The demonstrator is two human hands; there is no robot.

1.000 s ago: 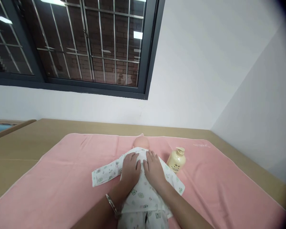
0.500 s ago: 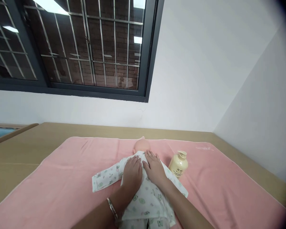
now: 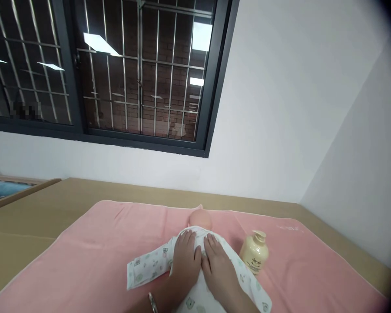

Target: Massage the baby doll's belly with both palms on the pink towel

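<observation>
Tan table [image 3: 35,213] under a spread pink towel [image 3: 94,252], wall on two sides.

A cream pump bottle [image 3: 254,258] is standing on the pink towel [image 3: 94,252] covering the table [image 3: 29,213] — a barred window [image 3: 124,74] is showing behind.

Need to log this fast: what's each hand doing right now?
Left hand: open, flat on the doll's printed garment.
Right hand: open, flat on the same garment, holding nothing.
</observation>
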